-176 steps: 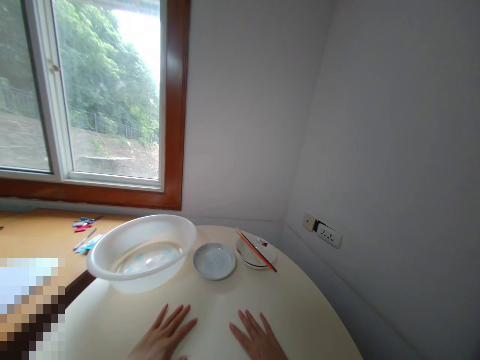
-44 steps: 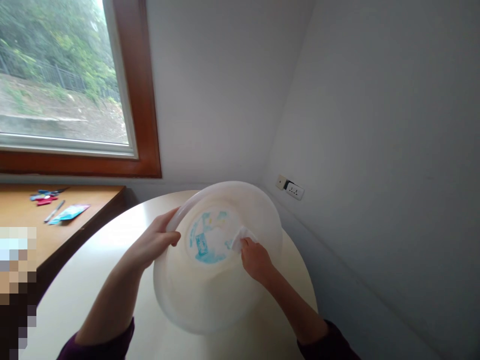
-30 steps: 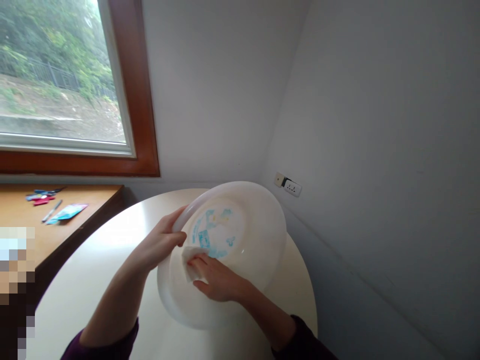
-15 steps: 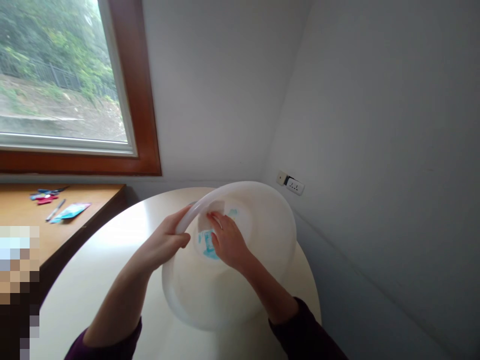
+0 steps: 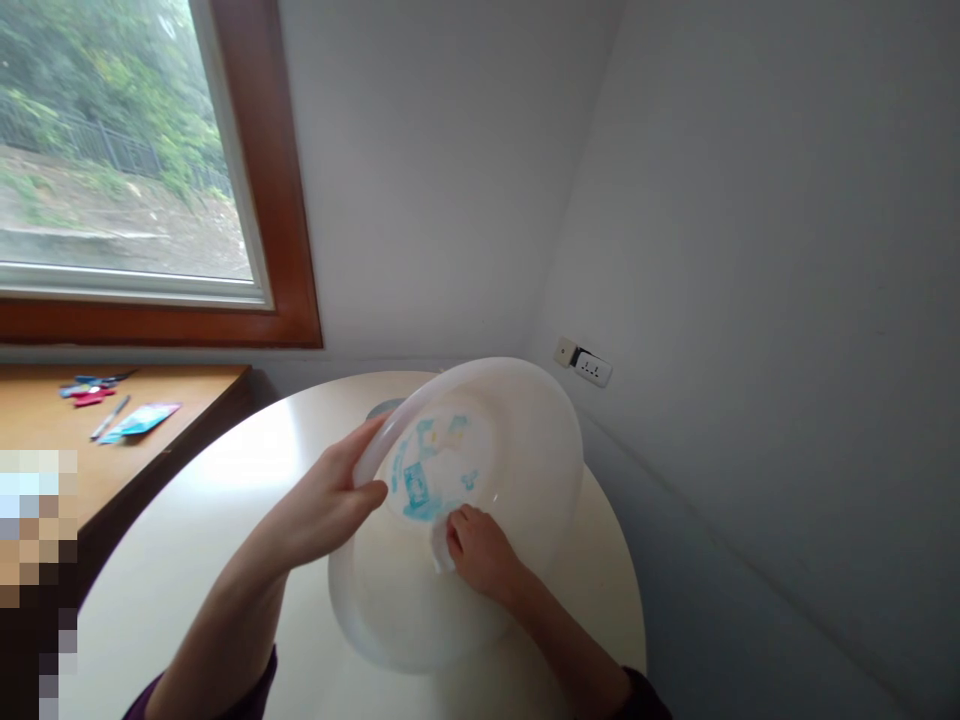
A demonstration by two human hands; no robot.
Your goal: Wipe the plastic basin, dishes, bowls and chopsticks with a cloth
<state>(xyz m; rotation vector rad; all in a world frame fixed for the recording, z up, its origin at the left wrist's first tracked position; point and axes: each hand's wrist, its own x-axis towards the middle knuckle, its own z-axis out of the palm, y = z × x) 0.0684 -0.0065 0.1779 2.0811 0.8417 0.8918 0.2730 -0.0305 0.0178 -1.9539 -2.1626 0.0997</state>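
A large translucent white plastic basin (image 5: 525, 440) stands tilted on the round white table (image 5: 217, 500), its inside facing me. Blue printing shows on the basin's round bottom. My left hand (image 5: 334, 490) grips the rim at the left, thumb inside and fingers behind, partly hidden. Inside the basin, just below the printing, my right hand (image 5: 484, 550) is closed on a crumpled white tissue (image 5: 442, 547), held against the basin wall. A small greyish round object (image 5: 384, 407) lies partly hidden behind the rim.
On a wooden desk (image 5: 45, 410) at the left lie scissors (image 5: 97, 381), a red item (image 5: 90, 397), a pen (image 5: 110, 418) and a blue-and-pink packet (image 5: 142, 422). A wall socket (image 5: 592, 368) is at the corner, behind the table. A wood-framed window (image 5: 285, 200) is at upper left.
My right hand has moved with the tissue from the basin's printed bottom down toward the near wall, uncovering more blue printing. The basin has shifted slightly; my left hand still grips the rim.
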